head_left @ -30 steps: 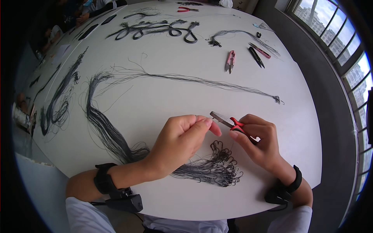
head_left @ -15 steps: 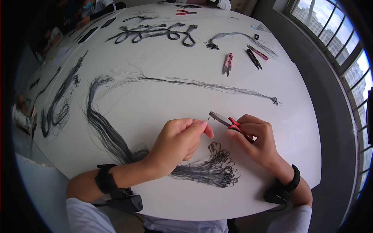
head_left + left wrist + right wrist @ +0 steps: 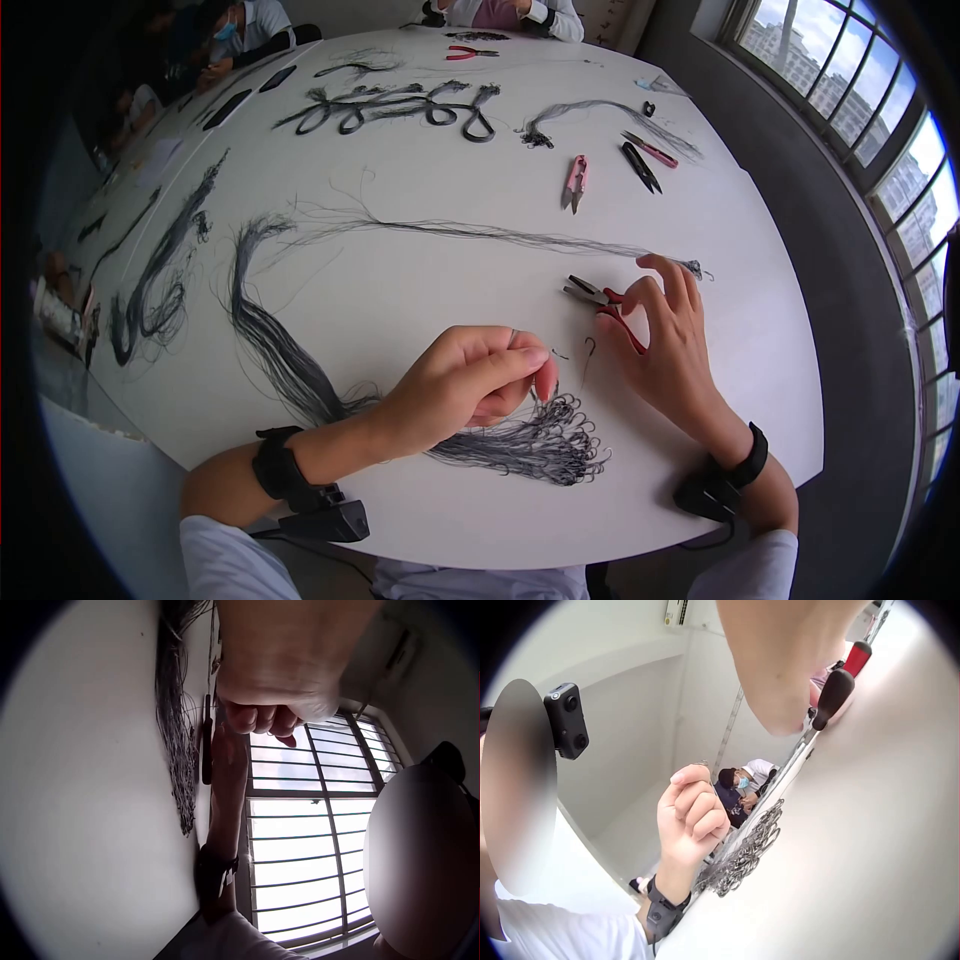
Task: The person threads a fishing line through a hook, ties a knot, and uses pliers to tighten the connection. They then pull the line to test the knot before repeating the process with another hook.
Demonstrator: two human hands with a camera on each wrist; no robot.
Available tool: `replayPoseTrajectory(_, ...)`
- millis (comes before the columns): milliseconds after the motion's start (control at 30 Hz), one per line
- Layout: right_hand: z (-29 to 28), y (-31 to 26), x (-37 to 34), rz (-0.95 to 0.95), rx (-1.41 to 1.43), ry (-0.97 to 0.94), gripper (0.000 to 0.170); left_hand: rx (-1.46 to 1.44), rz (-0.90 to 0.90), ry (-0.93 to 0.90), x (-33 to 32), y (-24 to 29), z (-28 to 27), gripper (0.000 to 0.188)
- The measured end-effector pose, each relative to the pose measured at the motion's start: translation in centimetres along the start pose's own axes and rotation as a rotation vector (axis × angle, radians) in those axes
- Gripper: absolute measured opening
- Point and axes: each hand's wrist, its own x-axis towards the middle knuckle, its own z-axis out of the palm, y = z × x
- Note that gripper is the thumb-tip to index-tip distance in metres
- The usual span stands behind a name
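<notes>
My left hand point(image 3: 475, 378) is raised over the table, thumb and forefinger pinching. A thin line point(image 3: 515, 338) crosses its knuckle, and the right wrist view shows the hand point(image 3: 692, 814) with its fingers curled. Whether a fish hook is also in the pinch, I cannot tell. My right hand point(image 3: 668, 335) has its fingers spread and lifted beside red-handled pliers point(image 3: 625, 328), whose jaws and handles stand apart close to the tabletop. Below the pliers a single fish hook point(image 3: 590, 347) shows. Under the left hand lies a bundle of hooks point(image 3: 560, 450) on dark lines.
A long hank of line point(image 3: 290, 350) lies at left, with a thin strand point(image 3: 480, 235) across the middle. Pink snips point(image 3: 575, 185), black snips point(image 3: 640, 168) and looped bundles point(image 3: 400, 108) lie farther back. Other people point(image 3: 235, 35) sit at the far side.
My right hand has loosened its grip on the pliers, which now show with jaws apart. My left hand has drawn lower, away from them. The head view has tilted up.
</notes>
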Motion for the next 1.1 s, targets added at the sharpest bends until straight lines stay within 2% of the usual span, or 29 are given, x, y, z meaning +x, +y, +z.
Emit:
replayPoseTrajectory(67, -1.0, -1.0, 0.7, -0.047, 0.273, 0.098, 0.015, -0.003, -0.016, -0.06, -0.1, 0.0, 0.0, 0.026)
replayPoseTrajectory(100, -1.4, -1.2, 0.7, -0.053, 0.541, -0.031, 0.011, -0.003, -0.016, -0.059, -0.2, 0.0, 0.1, 0.026)
replayPoseTrajectory(133, -2.0, -1.7, 0.7, -0.053, 0.541, -0.032, 0.011, 0.03, -0.024, -0.069, -0.2, -0.1, 0.2, 0.026)
replayPoseTrajectory(200, -3.0, -3.1, 0.4, 0.305, 1.262, -0.538, 0.016, 0.063, -0.033, -0.08, -0.2, -0.3, 0.3, 0.026)
replayPoseTrajectory(233, -3.0, -3.3, 0.2, 0.246, 1.258, -0.565, 0.023, 0.062, -0.036, -0.093, -0.2, -0.3, 0.3, 0.026)
replayPoseTrajectory(267, -3.0, -3.3, 0.0, 0.247, 1.258, -0.566, 0.023, 0.061, -0.038, -0.105, -0.3, -0.4, 0.2, 0.026)
replayPoseTrajectory(333, -2.9, -3.1, -0.2, 0.38, 1.467, -0.649, 0.022, 0.08, -0.032, -0.089, -0.2, -0.6, 0.3, 0.026)
replayPoseTrajectory(500, -2.9, -3.0, -0.4, 0.366, 1.412, -0.599, 0.014, 0.185, 0.009, -0.06, -0.2, -0.7, 0.2, 0.028)
replayPoseTrajectory(567, -2.8, -3.1, -0.5, 0.332, 1.366, -0.558, 0.014, 0.258, 0.065, 0.073, -0.2, -0.7, 0.6, 0.023)
replayPoseTrajectory(633, -2.7, -3.1, -0.6, 0.174, 1.092, -0.443, 0.009, 0.291, 0.101, 0.067, -0.1, -1.0, 0.7, 0.018)
replayPoseTrajectory(733, -2.5, -3.1, -0.7, 0.085, 0.96, -0.352, 0.005, 0.368, 0.138, 0.078, 0.0, -1.4, 0.6, 0.013)
replayPoseTrajectory(833, -2.2, -3.4, -0.7, 0.039, 0.908, -0.279, 0.006, 0.421, 0.145, 0.106, 0.0, -1.4, 0.6, 0.012)
replayPoseTrajectory(1100, -2.1, -3.3, -0.8, -0.005, 0.884, -0.253, 0.008, 0.481, 0.19, 0.132, 0.0, -1.3, 0.6, 0.012)
